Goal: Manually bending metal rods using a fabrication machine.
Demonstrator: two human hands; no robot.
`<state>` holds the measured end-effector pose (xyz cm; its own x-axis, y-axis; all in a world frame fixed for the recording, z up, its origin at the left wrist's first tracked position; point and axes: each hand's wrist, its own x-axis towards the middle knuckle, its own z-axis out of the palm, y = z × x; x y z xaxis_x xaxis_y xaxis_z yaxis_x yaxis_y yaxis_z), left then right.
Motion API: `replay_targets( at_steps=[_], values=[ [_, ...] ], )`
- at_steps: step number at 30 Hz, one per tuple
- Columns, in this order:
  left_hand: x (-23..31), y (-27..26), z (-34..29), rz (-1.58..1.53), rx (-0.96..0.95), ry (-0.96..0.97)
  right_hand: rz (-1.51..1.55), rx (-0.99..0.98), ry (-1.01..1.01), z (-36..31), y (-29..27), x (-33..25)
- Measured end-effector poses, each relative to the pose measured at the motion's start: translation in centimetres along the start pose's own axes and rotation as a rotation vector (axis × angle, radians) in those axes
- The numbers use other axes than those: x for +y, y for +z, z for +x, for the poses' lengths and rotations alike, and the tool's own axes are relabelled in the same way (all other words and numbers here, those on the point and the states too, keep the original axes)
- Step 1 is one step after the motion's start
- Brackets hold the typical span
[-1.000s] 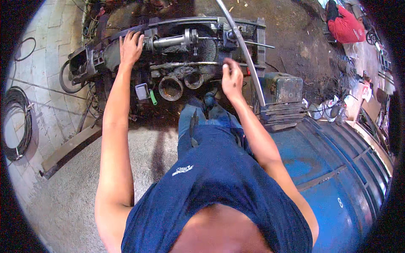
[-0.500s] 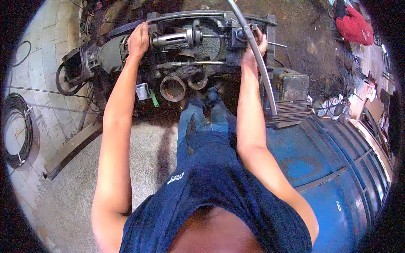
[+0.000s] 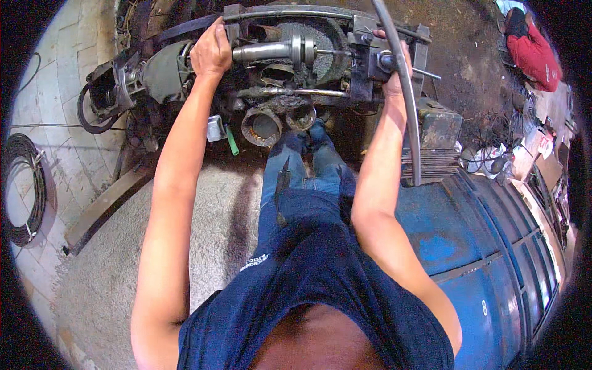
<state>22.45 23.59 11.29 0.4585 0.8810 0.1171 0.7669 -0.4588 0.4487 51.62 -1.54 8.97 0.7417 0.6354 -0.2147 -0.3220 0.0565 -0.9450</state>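
A dark, greasy machine with two long rails (image 3: 296, 13) stretches across in front of me. At its left, my left hand (image 3: 211, 54) is closed at the rail-end bracket, fingers together; their grip is partly hidden. Right beside it a shiny steel spindle sleeve (image 3: 265, 51) ends in a ringed collar (image 3: 303, 52), with a thin rod (image 3: 333, 53) running on rightward. My right hand (image 3: 398, 71) is wrapped about the metal block (image 3: 377, 65) on the rails, its fingers partly covered by a long curved metal lever (image 3: 407, 105) that crosses in front.
Below the machine are two round pipe openings (image 3: 261, 127) and a small box (image 3: 216, 128) with a green strip. A ribbed metal motor (image 3: 431, 129) stands at right above a blue drum (image 3: 450, 228). A coiled black cable (image 3: 28, 185) lies left. Someone in red (image 3: 533, 55) is at far right.
The machine and both hands sit further right in the picture. The slot in the steel sleeve has turned out of sight, and the curved lever stands more upright.
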Motion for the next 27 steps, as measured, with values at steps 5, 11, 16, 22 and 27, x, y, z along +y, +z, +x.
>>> replay_targets(
  at_steps=[5, 11, 16, 22, 27],
  values=[
    [-0.1, -0.3, -0.1, -0.011, 0.039, 0.036, -0.164, -0.080, -0.090, -0.8, 0.6, -0.3],
    [-0.1, -0.3, 0.1, 0.015, 0.019, 0.039, -0.174, -0.118, -0.129, 0.2, 0.0, 0.2],
    [0.0, -0.3, 0.3, 0.019, 0.014, 0.042, -0.142, -0.054, -0.056, -0.1, 0.2, -0.1],
    [-0.3, 0.1, 0.2, 0.050, 0.013, 0.036, -0.063, -0.131, -0.119, 0.3, -0.4, 0.3],
    [0.4, -0.3, -0.7, 0.079, -0.031, -0.045, 0.076, 0.006, 0.068, -0.2, -0.1, 1.5]
  ],
)
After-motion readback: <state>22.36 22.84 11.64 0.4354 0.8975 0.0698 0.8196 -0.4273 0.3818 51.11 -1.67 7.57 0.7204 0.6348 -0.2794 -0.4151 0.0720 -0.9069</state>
